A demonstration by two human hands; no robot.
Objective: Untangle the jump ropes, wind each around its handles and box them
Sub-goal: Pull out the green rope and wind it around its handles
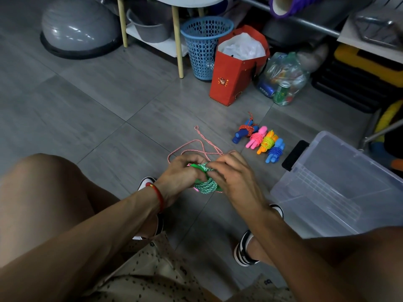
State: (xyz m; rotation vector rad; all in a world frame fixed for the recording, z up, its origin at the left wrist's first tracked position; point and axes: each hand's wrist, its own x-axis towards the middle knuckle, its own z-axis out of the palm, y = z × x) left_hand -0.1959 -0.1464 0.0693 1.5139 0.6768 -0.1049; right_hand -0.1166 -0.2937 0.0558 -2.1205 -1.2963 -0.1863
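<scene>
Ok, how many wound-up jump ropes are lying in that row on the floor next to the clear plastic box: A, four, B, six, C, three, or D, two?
A: four bundles lie side by side on the floor, the dark blue-handled one, the pink one, the orange one and the light blue one, just left of the clear box.

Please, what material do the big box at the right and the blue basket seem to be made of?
The large clear storage box looks like glossy translucent plastic: the floor shows through its walls, and it has moulded ridges. The blue round basket also seems plastic, matt, with regular moulded oval holes in its wall.
</scene>
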